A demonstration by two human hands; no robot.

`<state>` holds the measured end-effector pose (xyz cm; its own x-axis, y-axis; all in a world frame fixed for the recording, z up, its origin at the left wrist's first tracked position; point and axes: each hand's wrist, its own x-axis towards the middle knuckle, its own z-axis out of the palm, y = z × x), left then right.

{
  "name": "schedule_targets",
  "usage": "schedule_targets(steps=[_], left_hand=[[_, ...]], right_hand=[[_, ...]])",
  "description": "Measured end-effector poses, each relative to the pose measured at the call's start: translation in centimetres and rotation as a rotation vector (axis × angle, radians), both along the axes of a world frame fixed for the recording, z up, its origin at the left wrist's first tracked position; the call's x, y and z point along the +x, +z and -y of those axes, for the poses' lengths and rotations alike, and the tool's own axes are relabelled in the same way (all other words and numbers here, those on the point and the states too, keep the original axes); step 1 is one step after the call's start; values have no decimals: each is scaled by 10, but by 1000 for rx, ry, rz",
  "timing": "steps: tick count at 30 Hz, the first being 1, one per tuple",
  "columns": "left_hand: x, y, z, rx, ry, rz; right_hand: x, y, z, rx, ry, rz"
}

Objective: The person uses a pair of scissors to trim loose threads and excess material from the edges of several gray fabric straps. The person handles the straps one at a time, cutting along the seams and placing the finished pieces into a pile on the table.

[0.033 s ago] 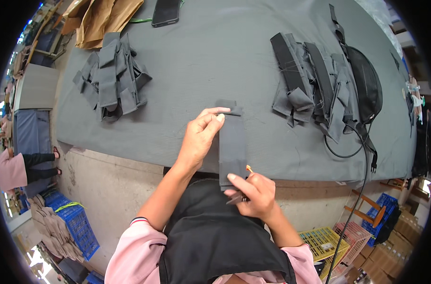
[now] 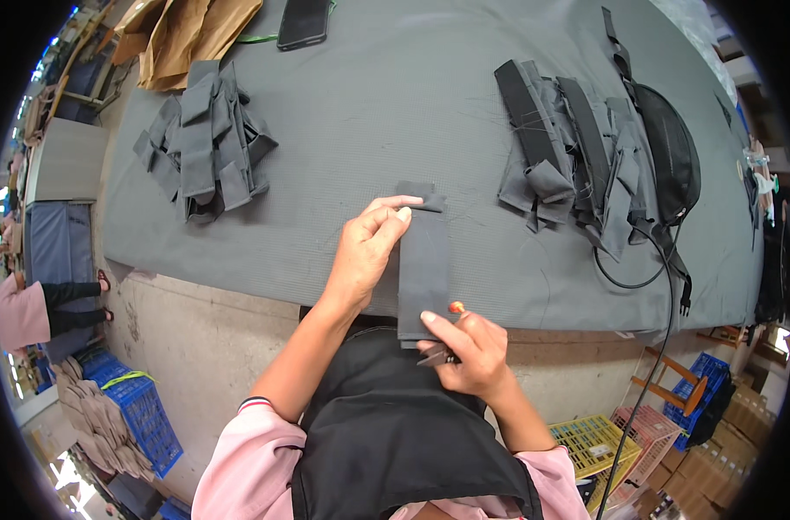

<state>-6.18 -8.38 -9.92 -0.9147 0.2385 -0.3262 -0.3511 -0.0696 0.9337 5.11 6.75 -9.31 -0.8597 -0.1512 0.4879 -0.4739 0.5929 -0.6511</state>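
Observation:
A long grey fabric strip (image 2: 424,269) stretches from the table over its near edge toward my black apron. At the far end, my left hand (image 2: 369,247) pinches the strip between thumb and fingers, where a short piece folds over. My right hand (image 2: 473,351) is closed at the near end, its thumb or finger lying on the strip's lower corner. In that same hand sits a small tool that looks like thread snips (image 2: 435,356), with dark metal blades pointing left. An orange tip (image 2: 457,307) sticks out above the knuckles; most of the tool is hidden in the palm.
Grey fabric strips lie heaped at the left (image 2: 206,143) and right (image 2: 551,147) of the grey-covered table (image 2: 352,113). A black pouch (image 2: 668,152) with straps and cable lies far right. Brown paper (image 2: 187,39) and a phone (image 2: 303,23) are at the back. Crates (image 2: 599,444) stand below.
My right hand has shifted slightly right and turned a little, showing more of the orange tip. The strip's near end has moved slightly left. My left hand keeps its pinch.

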Motion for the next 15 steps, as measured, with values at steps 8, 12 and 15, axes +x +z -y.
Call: schedule_targets(steps=[8,12,15], left_hand=[[18,8,-2,29,92,-265],[28,25,12,-221,-273,-455],[33,17,8,-250,-244,-376]], right_hand=[[-28,16,-12,-909,-134,742],[-37,11,-14,-923,-35,822],[-43,15,-17,-974,-27,984]])
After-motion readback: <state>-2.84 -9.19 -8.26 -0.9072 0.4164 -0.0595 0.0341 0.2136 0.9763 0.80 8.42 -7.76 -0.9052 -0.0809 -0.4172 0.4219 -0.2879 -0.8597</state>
